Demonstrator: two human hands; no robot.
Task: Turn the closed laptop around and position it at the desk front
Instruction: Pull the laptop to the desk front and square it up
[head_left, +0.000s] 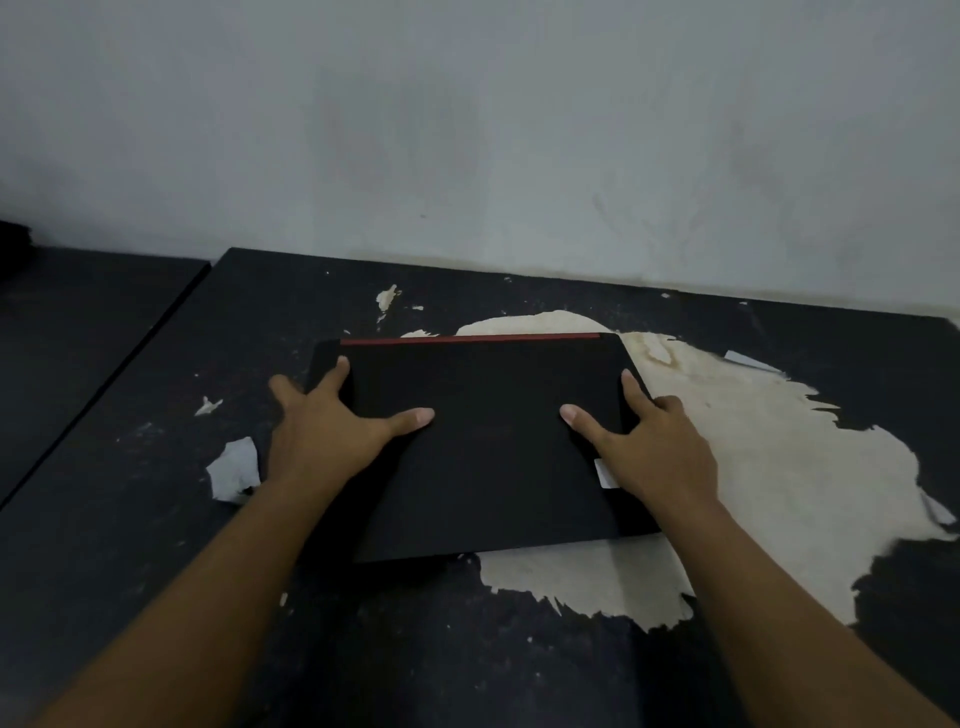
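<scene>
A closed black laptop (488, 467) lies flat in the middle of the dark desk (130, 519), its red strip along the far edge. My left hand (327, 426) grips its left side, thumb flat on the lid and fingers curled over the edge. My right hand (654, 447) grips the right side the same way, thumb on the lid, partly covering a small white sticker (605, 474) near that edge.
The desk's dark coating has peeled off in a large pale patch (779, 493) under and right of the laptop. Curled flakes of peeling (236, 467) stick up at the left. A grey wall (467, 130) rises behind the desk. A second dark surface (78, 322) adjoins on the left.
</scene>
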